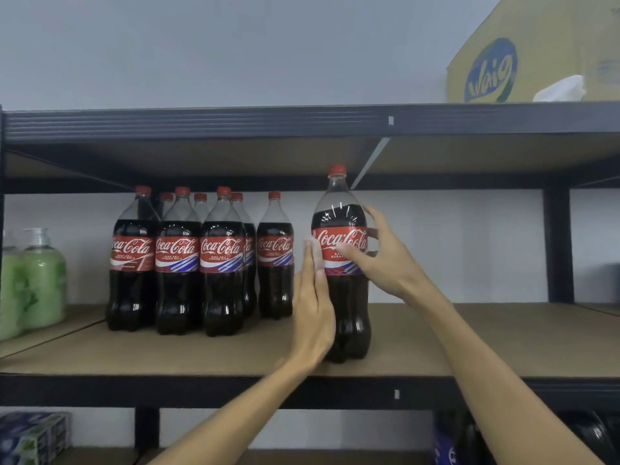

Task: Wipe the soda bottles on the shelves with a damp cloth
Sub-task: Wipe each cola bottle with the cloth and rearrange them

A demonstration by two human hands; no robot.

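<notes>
1. At the front bottle (345, 307), which stood upright near the front edge of the shelf (201, 350), the right hand (382, 260) held the label band, thumb across the front and fingers curled round the right side.
2. The left hand (312, 303) lay flat on that bottle's left side with its fingers straight. A pale patch (314, 251) under the fingertips might have been the damp cloth, but I could not tell.
3. Left of that bottle and further back, the other bottles (201, 263) stood in a tight cluster.
4. Above and to its right, a white wad (560, 88) lay against a cardboard box (536, 45).
5. In my judgement, a hard sideways rub could tip the bottle off the edge if the right hand's hold slackened on wet plastic.
</notes>
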